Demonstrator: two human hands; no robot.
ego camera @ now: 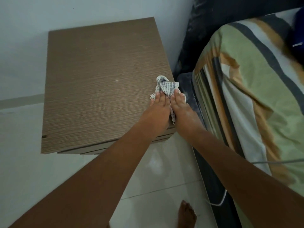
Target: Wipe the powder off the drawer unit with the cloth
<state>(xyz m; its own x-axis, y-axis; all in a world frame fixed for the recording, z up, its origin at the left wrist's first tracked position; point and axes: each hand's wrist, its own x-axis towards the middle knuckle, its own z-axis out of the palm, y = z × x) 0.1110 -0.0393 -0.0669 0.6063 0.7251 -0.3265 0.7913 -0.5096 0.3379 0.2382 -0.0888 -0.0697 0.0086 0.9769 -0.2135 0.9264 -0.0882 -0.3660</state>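
Note:
A brown wood-grain drawer unit (98, 83) stands against the wall. A crumpled white checked cloth (166, 86) lies at the right edge of its top. My left hand (158, 109) and my right hand (182, 109) press flat on the cloth side by side, fingers pointing away from me. A small white speck of powder (117, 80) shows near the middle of the top, and faint pale smears lie around it.
A bed with a striped green, orange and grey cover (256, 99) runs along the right, close to the unit. A white cable (222, 199) hangs by the bed's dark base. My bare foot (186, 214) stands on the glossy white tile floor (164, 175).

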